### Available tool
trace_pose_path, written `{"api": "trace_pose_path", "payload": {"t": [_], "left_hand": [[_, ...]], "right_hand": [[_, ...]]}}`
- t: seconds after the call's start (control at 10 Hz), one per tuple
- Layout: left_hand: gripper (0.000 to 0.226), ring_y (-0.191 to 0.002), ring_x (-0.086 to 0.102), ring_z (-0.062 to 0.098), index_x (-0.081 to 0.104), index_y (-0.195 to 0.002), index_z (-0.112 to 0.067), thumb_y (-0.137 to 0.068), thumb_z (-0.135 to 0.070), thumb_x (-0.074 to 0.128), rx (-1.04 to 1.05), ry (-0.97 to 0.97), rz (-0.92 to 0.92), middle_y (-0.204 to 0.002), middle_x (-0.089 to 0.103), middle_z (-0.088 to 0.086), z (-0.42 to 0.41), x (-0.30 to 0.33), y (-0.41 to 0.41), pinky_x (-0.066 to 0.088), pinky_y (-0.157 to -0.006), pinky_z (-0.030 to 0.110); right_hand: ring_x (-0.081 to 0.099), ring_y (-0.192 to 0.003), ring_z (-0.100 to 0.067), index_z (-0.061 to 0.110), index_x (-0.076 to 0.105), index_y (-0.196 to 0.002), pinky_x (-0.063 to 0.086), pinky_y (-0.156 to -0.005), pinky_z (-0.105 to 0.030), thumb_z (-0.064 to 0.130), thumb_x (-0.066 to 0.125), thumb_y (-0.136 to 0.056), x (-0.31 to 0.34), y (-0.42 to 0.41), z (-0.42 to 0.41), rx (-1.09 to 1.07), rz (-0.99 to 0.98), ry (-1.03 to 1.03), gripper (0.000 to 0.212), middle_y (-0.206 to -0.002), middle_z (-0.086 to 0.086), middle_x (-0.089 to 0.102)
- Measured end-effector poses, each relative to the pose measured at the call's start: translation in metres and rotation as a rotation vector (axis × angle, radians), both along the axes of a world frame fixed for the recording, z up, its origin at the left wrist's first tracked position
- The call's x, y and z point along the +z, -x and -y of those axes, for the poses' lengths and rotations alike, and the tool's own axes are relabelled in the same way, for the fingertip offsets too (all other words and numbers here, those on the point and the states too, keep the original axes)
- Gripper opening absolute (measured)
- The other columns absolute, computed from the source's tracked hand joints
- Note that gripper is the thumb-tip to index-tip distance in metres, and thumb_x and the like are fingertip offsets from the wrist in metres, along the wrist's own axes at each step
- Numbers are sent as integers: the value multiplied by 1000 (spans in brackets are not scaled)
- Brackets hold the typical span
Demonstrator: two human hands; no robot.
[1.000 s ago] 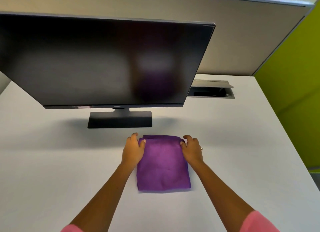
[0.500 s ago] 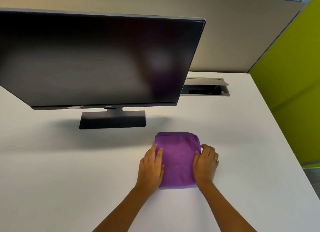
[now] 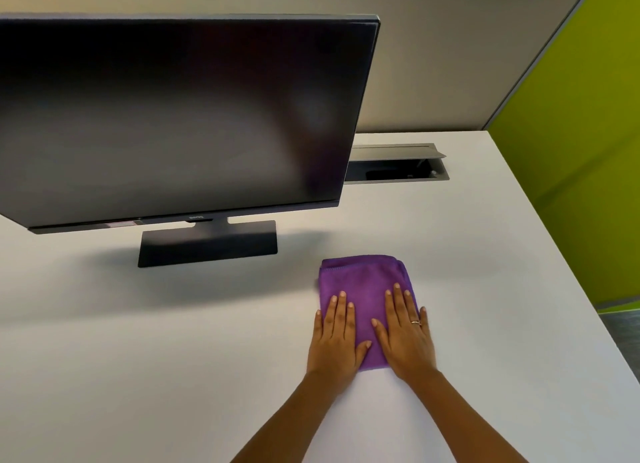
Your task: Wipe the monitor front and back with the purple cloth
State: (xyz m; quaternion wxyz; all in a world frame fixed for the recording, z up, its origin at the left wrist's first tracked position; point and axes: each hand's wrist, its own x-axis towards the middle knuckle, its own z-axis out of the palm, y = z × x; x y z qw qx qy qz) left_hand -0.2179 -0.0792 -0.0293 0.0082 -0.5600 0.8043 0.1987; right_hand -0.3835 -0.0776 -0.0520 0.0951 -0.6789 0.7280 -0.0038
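— Purple cloth [image 3: 363,289] is seen folded flat on the white desk [image 3: 485,289], near and to the right of the monitor's [image 3: 180,116] stand [image 3: 207,243]. Is it gripped?

— No grip is shown. The left hand [image 3: 337,338] is laid flat on the cloth's near left part, fingers straight and together; the right hand [image 3: 403,334] is laid flat on its near right part, fingers straight and a little spread, with a ring [image 3: 415,322] on one finger. The cloth is pressed down, not lifted.

— Has any wiping been done?

— None can be confirmed. The cloth is well apart from the screen, which is dark, with only soft reflections on it. The back of the monitor is hidden, so its condition cannot be told.

— So what is judged to be left?

— Nearly everything, it is judged: the cloth is yet to be picked up, the front is yet to be wiped, and then the back, which faces the grey partition [image 3: 450,64] at the far side. A cable box [image 3: 394,165] is set into the desk to the right of the monitor, beyond the cloth.

— And the stage in hand?

— Preparation, it seems: the cloth is being flattened or readied under both open palms.
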Motion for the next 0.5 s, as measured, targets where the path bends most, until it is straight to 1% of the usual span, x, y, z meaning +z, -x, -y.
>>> {"api": "trace_pose_path", "payload": {"t": [0.1,0.2,0.3,0.4,0.5], "left_hand": [[69,-129,48,29,51,-136,-9,-87,-59,49,-1,12,-32,-141,50,10,3,1,11,41,-102,44],[67,-131,46,29,50,-137,-10,-92,-57,37,-8,25,-23,-143,48,10,3,0,8,41,-102,45],[67,-135,40,30,44,-141,-10,-96,-54,22,-20,47,-21,-147,42,10,2,-1,-6,39,-104,48],[67,-136,38,31,42,-142,-10,-97,-53,18,15,107,-21,-148,40,11,3,-3,-28,35,-106,50],[69,-133,41,32,47,-139,-9,-98,-52,12,121,205,38,-146,43,13,-3,-2,-71,29,-110,48]], "right_hand": [[-3,-146,-19,20,-14,-144,0,-116,-39,58,5,-93,0,14,5,-36,-28,-54,66,-159,-2,-2],[-2,-147,-20,20,-14,-145,2,-117,-41,57,1,-93,2,12,3,-47,-39,-84,66,-159,-3,-3],[1,-147,-24,18,-8,-147,3,-116,-41,59,-9,-87,8,3,6,-54,-13,-55,74,-159,-6,0],[7,-146,-26,15,1,-149,9,-117,-43,56,1,-90,16,-9,5,-55,31,11,71,-158,-8,6],[18,-144,-30,11,15,-149,16,-115,-45,49,17,-95,26,-37,0,-4,74,81,66,-156,-10,17]]}}
